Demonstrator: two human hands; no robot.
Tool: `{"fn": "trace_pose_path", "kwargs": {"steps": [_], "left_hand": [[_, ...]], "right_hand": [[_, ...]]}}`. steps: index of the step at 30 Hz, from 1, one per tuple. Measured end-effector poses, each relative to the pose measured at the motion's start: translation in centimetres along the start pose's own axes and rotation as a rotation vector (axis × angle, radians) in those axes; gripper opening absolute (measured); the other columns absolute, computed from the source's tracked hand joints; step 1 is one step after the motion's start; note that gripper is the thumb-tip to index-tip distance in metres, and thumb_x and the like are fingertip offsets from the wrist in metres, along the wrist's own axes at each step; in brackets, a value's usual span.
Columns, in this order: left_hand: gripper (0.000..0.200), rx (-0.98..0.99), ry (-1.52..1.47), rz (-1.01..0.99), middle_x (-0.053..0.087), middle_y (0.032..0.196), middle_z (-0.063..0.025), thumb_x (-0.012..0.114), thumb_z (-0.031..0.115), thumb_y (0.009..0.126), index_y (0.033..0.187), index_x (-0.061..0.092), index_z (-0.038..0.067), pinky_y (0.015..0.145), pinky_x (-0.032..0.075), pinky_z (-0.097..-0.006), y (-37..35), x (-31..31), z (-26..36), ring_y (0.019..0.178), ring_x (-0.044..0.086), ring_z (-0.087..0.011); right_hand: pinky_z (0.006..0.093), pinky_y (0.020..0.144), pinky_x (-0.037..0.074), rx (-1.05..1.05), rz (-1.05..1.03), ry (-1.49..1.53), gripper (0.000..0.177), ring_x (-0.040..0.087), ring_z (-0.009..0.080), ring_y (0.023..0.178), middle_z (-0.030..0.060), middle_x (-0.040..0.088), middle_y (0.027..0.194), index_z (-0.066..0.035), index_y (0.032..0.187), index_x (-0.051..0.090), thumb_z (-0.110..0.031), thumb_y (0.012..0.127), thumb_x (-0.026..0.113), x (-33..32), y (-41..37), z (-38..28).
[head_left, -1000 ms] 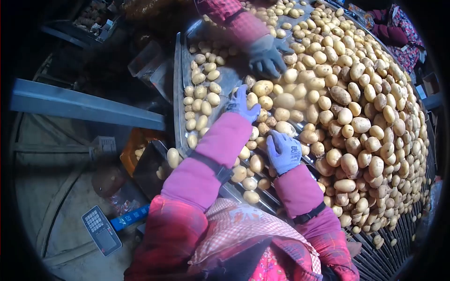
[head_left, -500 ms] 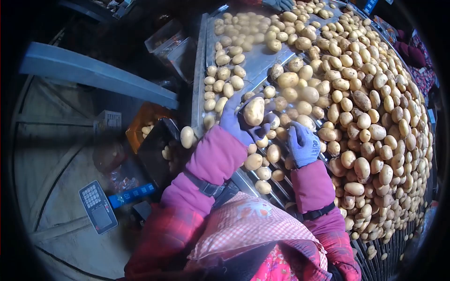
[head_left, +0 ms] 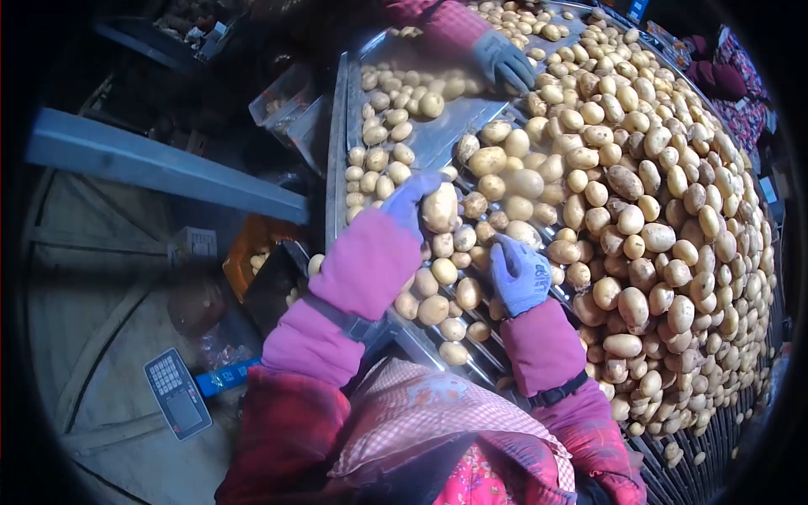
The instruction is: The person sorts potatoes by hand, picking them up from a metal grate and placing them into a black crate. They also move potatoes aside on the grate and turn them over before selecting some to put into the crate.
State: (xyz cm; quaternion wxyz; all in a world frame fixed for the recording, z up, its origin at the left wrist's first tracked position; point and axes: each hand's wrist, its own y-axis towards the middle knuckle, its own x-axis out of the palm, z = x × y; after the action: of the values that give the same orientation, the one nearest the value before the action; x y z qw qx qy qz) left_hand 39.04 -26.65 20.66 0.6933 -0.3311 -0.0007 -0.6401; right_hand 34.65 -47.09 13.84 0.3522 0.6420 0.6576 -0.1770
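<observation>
Left hand [head_left: 410,199] grips potato [head_left: 439,208]; right hand [head_left: 519,273] rests flat

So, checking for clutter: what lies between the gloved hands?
Head view: small loose potatoes lie between the left hand, gripping a large potato, and the right hand.

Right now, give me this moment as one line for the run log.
left hand: holds large potato | right hand: palm down on small potatoes | co-worker's gloved hand: on potatoes at far end
</observation>
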Motion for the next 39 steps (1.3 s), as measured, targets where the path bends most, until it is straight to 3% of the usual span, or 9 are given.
{"fn": "trace_pose_path", "kwargs": {"steps": [1, 4, 6, 14, 18, 24, 28, 36, 39], "left_hand": [[0.026, 0.450, 0.658, -0.115, 0.063, 0.100, -0.0111, 0.055, 0.019, 0.094, 0.115, 0.059, 0.005, 0.071, 0.056, -0.0306, 1.1, -0.8, -0.5, 0.087, 0.065, -0.0221], [0.027, 0.274, 0.912, -0.044, 0.064, 0.102, -0.0136, 0.065, 0.020, 0.087, 0.111, 0.064, 0.007, 0.075, 0.053, -0.0330, 8.8, 1.8, 0.8, 0.090, 0.066, -0.0230], [0.038, 0.680, 1.403, -0.087, 0.065, 0.108, -0.0172, 0.069, 0.029, 0.082, 0.114, 0.064, 0.009, 0.083, 0.052, -0.0384, 10.9, 3.5, 0.5, 0.096, 0.066, -0.0291], [0.064, 0.196, 1.816, -0.327, 0.061, 0.120, -0.0179, 0.078, 0.044, 0.067, 0.121, 0.061, 0.014, 0.097, 0.046, -0.0437, 17.8, 2.3, -1.5, 0.115, 0.057, -0.0343], [0.061, 0.066, 1.601, -0.269, 0.065, 0.112, -0.0154, 0.080, 0.036, 0.068, 0.119, 0.060, 0.008, 0.094, 0.047, -0.0411, 15.2, 3.3, -0.5, 0.109, 0.060, -0.0316], [0.045, -0.208, -0.087, -0.122, 0.065, 0.103, -0.0110, 0.062, 0.040, 0.087, 0.116, 0.060, 0.007, 0.080, 0.055, -0.0351, 8.1, 0.0, 1.6, 0.094, 0.065, -0.0260], [0.074, 0.049, -0.065, -0.226, 0.062, 0.125, -0.0176, 0.029, 0.064, 0.093, 0.129, 0.051, 0.004, 0.064, 0.056, -0.0346, 3.7, -1.8, 2.3, 0.093, 0.067, -0.0262], [0.050, 0.211, -1.040, -0.365, 0.049, 0.139, -0.0109, 0.050, 0.047, 0.095, 0.135, 0.048, 0.018, 0.091, 0.048, -0.0628, -2.1, -7.3, 1.9, 0.123, 0.051, -0.0318], [0.065, 0.222, -0.827, -0.286, 0.053, 0.133, -0.0206, 0.056, 0.053, 0.087, 0.137, 0.046, 0.013, 0.082, 0.055, -0.0557, -6.3, -11.7, 2.4, 0.112, 0.059, -0.0414]], "right_hand": [[0.0419, 0.073, 0.048, 0.001, -0.003, 0.000, 0.024, 0.065, 0.0305, 0.079, 0.0111, 0.068, 0.086, -0.013, 0.105, 0.068, -0.028, 0.089, 0.059, 0.1, 0.0, 0.1], [0.0420, 0.074, 0.047, 0.015, 0.002, 0.013, 0.024, 0.065, 0.0296, 0.079, 0.0105, 0.067, 0.085, -0.012, 0.105, 0.068, -0.027, 0.089, 0.059, 0.0, 0.0, 0.0], [0.0410, 0.073, 0.049, -0.001, -0.009, 0.003, 0.022, 0.066, 0.0303, 0.081, 0.0125, 0.069, 0.090, -0.008, 0.105, 0.068, -0.021, 0.089, 0.060, -0.4, 0.1, -0.3], [0.0418, 0.074, 0.047, 0.003, -0.023, 0.046, 0.025, 0.064, 0.0281, 0.081, 0.0098, 0.067, 0.085, -0.009, 0.105, 0.068, -0.026, 0.089, 0.059, -0.4, 0.4, -0.5], [0.0417, 0.073, 0.047, -0.006, -0.027, 0.050, 0.024, 0.065, 0.0276, 0.079, 0.0094, 0.068, 0.085, -0.008, 0.104, 0.068, -0.024, 0.088, 0.060, -0.3, 0.3, -0.1], [0.0412, 0.073, 0.048, -0.034, -0.018, 0.045, 0.024, 0.065, 0.0290, 0.079, 0.0110, 0.068, 0.086, -0.009, 0.105, 0.068, -0.024, 0.088, 0.061, -0.3, 0.5, -0.2], [0.0404, 0.076, 0.051, -0.033, -0.048, 0.064, 0.022, 0.067, 0.0314, 0.082, 0.0144, 0.070, 0.090, -0.007, 0.105, 0.068, -0.021, 0.090, 0.059, 0.0, 0.6, 0.3], [0.0427, 0.080, 0.052, -0.152, -0.085, -0.098, 0.023, 0.066, 0.0346, 0.087, 0.0162, 0.069, 0.093, -0.006, 0.107, 0.067, -0.020, 0.091, 0.057, 0.7, 0.7, 0.7], [0.0435, 0.080, 0.052, -0.215, -0.089, -0.195, 0.022, 0.066, 0.0347, 0.087, 0.0161, 0.069, 0.095, -0.008, 0.108, 0.067, -0.020, 0.091, 0.058, 0.6, 0.5, 0.5]]}}
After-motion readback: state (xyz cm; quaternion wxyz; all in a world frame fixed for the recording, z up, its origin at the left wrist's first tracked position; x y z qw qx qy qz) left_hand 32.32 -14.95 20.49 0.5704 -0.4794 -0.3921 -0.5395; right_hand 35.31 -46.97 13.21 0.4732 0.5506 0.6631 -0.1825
